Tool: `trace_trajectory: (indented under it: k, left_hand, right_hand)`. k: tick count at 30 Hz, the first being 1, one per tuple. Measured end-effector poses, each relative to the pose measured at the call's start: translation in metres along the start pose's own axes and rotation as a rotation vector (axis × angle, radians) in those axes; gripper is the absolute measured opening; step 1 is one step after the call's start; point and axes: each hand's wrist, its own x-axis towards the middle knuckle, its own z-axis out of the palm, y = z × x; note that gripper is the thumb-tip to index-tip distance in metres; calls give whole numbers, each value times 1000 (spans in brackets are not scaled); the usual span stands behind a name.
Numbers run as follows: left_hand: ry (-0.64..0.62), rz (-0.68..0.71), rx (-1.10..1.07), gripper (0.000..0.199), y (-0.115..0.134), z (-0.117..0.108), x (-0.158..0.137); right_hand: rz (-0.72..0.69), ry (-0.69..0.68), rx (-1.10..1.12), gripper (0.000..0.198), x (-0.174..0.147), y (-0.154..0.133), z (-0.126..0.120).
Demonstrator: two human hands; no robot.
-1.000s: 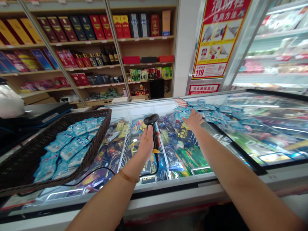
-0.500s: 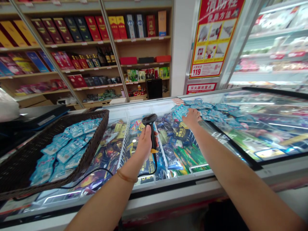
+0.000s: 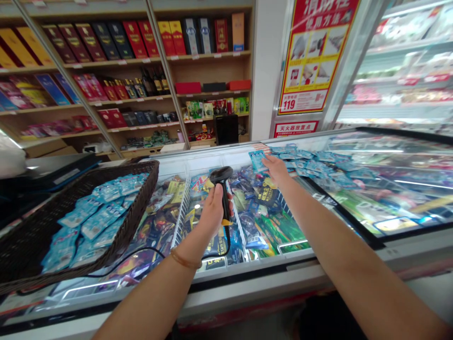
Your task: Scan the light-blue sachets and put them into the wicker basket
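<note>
My left hand [image 3: 213, 210] is wrapped round the handle of a black barcode scanner [image 3: 222, 175], held upright over the chest freezer. A dark cable runs from the scanner's base off to the left. In my right hand [image 3: 275, 168] is a small blue packet [image 3: 258, 162], gripped by its right edge. Just right of that hand, a heap of similar blue packets [image 3: 318, 164] lies on the freezer's glass lid. On the left, more blue packets [image 3: 103, 219] rest inside a dark brown wicker basket [image 3: 153, 178].
Below my hands is a chest freezer [image 3: 255, 285] with colourful ice-cream packs between white wire dividers [image 3: 181, 208]. Shelves of boxes and bottles [image 3: 116, 60] stand behind it. A red and yellow fire poster [image 3: 307, 71] hangs on the wall, beside a lit display fridge [image 3: 406, 71].
My right hand has moved slightly left, away from the heap, with one blue packet now held apart and facing me. The left hand with the scanner stays almost in place.
</note>
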Motion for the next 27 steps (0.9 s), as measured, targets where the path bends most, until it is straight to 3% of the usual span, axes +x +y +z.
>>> trace_trajectory:
  k: [3,5,11,19,27]
  left_hand:
    - [-56,-13,27,65,2,2,-5]
    - [-96,-7,54,64,3,5,-8]
    - [-211,42,107,63,4,13,-15]
    - [-213,38,132,63,1,12,-13]
    - [-191,26,141,64,-6,9,-9]
  right_hand:
    - [142,-100,213,22,-8,-12,8]
    - [158,-168,262,25,-16,-21,16]
    - [142,-325,169,33,-30,-33,37]
    - [171,-316,315,37,-41,-38,58]
    - [182,-344,361,34,-38,-33,61]
